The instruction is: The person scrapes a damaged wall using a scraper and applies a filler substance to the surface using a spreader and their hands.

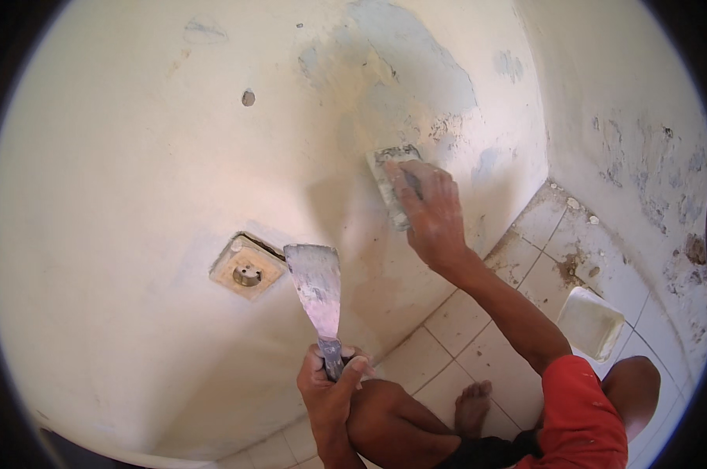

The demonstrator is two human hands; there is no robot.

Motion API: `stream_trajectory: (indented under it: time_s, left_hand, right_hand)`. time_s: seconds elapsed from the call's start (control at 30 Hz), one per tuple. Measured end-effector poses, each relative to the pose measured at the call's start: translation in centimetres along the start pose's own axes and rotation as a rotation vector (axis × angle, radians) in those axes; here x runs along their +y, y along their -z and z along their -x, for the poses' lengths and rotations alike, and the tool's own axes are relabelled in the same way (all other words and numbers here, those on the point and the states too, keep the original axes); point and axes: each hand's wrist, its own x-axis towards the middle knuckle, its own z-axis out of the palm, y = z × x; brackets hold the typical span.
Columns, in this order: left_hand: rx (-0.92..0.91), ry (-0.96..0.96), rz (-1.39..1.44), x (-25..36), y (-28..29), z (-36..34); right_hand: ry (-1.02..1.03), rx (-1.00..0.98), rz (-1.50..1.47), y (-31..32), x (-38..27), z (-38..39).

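My left hand (330,391) holds a putty knife (314,289) upright by its dark handle, with the broad blade smeared with pale filler. The blade is beside a loose-edged, dirty wall socket (236,266). My right hand (435,211) grips a flat rectangular tool (381,172) against the cream wall (134,172), just below a grey-blue patch (400,62) with flaking edges. Whether that tool is a float or a block, I cannot tell. A small hole (248,98) is in the wall higher up.
The wall meets a scuffed, peeling side wall (619,94) on the right. The white tiled floor (549,234) has dirt and crumbs along the corner. A white plastic tray (588,324) lies by my right arm. My bare knees and foot (472,406) are low in view.
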Motion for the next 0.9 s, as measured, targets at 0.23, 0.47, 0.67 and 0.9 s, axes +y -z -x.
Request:
stream_trajectory:
  time_s: [0.23, 0.47, 0.67, 0.9]
  left_hand:
    - [0.022, -0.034, 0.029, 0.3, -1.2, -0.1]
    - [0.033, -0.049, -0.005, 0.1, -0.6, 0.2]
    - [0.015, -0.049, 0.058, 0.2, -1.2, 0.3]
    - [0.065, -0.026, -0.023, 0.3, -0.7, 0.0]
  right_hand:
    - [0.016, 0.157, 0.113, 0.1, 1.8, -5.1]
    - [0.059, 0.099, 0.039, 0.5, 0.0, -2.2]
    - [0.102, 0.211, 0.135, -0.6, 1.2, -9.1]
    - [0.065, 0.026, 0.11, -0.9, -0.1, -3.2]
